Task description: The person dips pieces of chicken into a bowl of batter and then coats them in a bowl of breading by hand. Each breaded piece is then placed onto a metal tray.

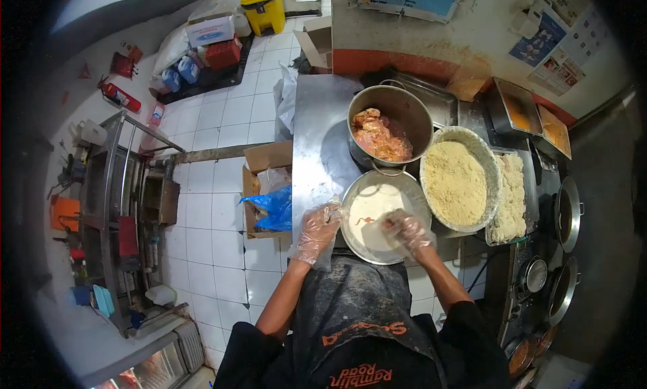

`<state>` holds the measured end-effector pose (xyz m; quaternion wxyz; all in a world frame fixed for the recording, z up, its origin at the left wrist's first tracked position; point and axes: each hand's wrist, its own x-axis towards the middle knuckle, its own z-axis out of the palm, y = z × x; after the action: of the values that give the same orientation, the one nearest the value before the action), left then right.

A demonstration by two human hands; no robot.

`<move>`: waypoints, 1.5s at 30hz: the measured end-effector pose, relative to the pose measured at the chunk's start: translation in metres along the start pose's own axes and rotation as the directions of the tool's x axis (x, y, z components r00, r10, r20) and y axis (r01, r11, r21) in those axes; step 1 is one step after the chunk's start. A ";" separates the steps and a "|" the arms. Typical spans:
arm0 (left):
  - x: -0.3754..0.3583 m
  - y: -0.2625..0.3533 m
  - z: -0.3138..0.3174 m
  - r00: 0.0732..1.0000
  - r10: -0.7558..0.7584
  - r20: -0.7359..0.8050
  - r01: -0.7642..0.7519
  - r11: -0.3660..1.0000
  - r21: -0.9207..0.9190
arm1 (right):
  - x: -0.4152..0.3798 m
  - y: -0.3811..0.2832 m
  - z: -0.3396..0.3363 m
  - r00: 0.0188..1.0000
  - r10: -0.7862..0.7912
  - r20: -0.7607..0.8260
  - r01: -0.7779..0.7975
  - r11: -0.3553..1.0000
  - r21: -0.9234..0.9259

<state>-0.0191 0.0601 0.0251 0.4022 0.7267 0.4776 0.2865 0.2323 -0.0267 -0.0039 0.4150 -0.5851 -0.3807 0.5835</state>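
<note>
A wide metal bowl [419,199] stands at the counter's front edge with a white, flour-like layer [377,201] in it. On that layer lies a small reddish piece [365,220]. My left hand [319,232], in a clear plastic glove, is at the bowl's left rim with its fingers curled; what they hold, if anything, is hidden. Over the bowl's right side is my right hand [408,231], gloved too, its fingers smeared by motion. Behind the bowl, a deep metal pot [421,123] holds raw marinated meat pieces [381,136].
Right of the bowl sits a large tub [431,203] of yellowish crumbs, beside a tray of pale coated pieces [509,200]. Pans [569,214] stand on the stove at far right. A cardboard box [259,158] with a blue bag [273,208] is left of the counter.
</note>
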 end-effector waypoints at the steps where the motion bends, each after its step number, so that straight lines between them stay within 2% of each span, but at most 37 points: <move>1: -0.001 0.005 -0.005 1.000 -0.020 -0.021 0.020 1.000 -0.020 | -0.005 -0.034 0.002 0.983 -0.176 -0.054 0.145 0.919 -0.367; 2: -0.002 0.007 -0.008 0.998 -0.039 -0.041 0.037 0.998 -0.041 | -0.008 -0.055 0.003 0.934 -0.356 -0.040 0.233 0.689 -0.687; 3: -0.003 0.006 -0.009 0.999 -0.036 -0.041 0.035 0.999 -0.039 | -0.006 -0.061 0.002 0.933 -0.358 -0.041 0.234 0.688 -0.686; 5: -0.005 0.003 -0.009 0.991 -0.135 0.005 0.135 0.989 -0.057 | -0.007 -0.069 -0.001 0.904 -0.414 -0.108 0.192 0.619 -0.762; 6: -0.006 -0.002 -0.006 0.991 -0.133 0.008 0.133 0.989 -0.059 | -0.011 -0.076 0.003 0.903 -0.415 -0.112 0.189 0.618 -0.763; 8: -0.008 -0.012 -0.001 0.998 0.054 -0.040 -0.056 0.998 -0.030 | -0.017 -0.092 0.015 0.892 -0.409 -0.192 0.242 0.791 -0.562; 9: -0.009 -0.009 -0.003 0.997 0.056 -0.043 -0.058 0.998 -0.031 | -0.017 -0.089 0.015 0.891 -0.411 -0.190 0.244 0.789 -0.564; 12: -0.010 -0.007 -0.008 1.000 -0.002 -0.004 0.002 0.998 -0.062 | -0.012 -0.075 0.013 0.850 -0.480 -0.216 0.241 0.719 -0.652; 14: -0.012 -0.013 -0.005 1.000 0.017 0.010 -0.017 0.997 0.071 | -0.012 -0.067 0.012 0.783 -0.587 -0.205 0.278 0.626 -0.728; 18: -0.017 -0.005 -0.007 1.000 -0.010 0.000 0.010 1.000 0.007 | -0.022 -0.075 0.016 0.784 -0.568 -0.249 0.268 0.672 -0.691; 20: -0.017 0.000 -0.007 0.995 -0.096 0.002 0.096 0.995 -0.001 | -0.025 -0.080 0.014 0.778 -0.605 -0.173 0.325 0.621 -0.713; 27: -0.021 0.006 -0.011 0.994 -0.107 -0.017 0.106 0.992 -0.066 | -0.023 -0.084 0.017 0.763 -0.608 -0.220 0.291 0.626 -0.723; 29: -0.021 0.016 -0.015 0.976 -0.220 -0.005 0.217 0.969 -0.119 | -0.024 -0.085 0.016 0.753 -0.613 -0.240 0.299 0.644 -0.705; 32: -0.023 0.001 -0.009 0.991 -0.129 -0.042 0.123 0.985 -0.124 | -0.020 -0.072 0.012 0.756 -0.612 -0.231 0.257 0.602 -0.756; 33: -0.026 0.000 -0.007 0.991 -0.127 -0.031 0.122 0.984 -0.129 | -0.022 -0.075 0.016 0.719 -0.658 -0.225 0.283 0.572 -0.770; 38: -0.025 0.013 -0.013 0.973 -0.229 0.026 0.230 0.971 -0.059 | -0.019 -0.066 0.013 0.719 -0.670 -0.186 0.328 0.563 -0.759; 41: -0.024 0.008 -0.011 0.973 -0.228 0.028 0.230 0.970 -0.075 | -0.019 -0.064 0.013 0.749 -0.630 -0.203 0.307 0.602 -0.737; 43: -0.026 0.006 -0.007 0.976 -0.216 0.027 0.217 0.974 -0.070 | -0.018 -0.058 0.018 0.811 -0.537 -0.232 0.236 0.663 -0.710; 45: -0.026 0.002 -0.003 0.979 -0.203 0.015 0.204 0.977 -0.068 | -0.017 -0.058 0.021 0.791 -0.568 -0.225 0.240 0.627 -0.741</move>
<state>-0.0306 0.0371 0.0273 0.4561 0.6607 0.5377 0.2575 0.2126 -0.0203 0.0569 0.3699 -0.7058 -0.5870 0.1430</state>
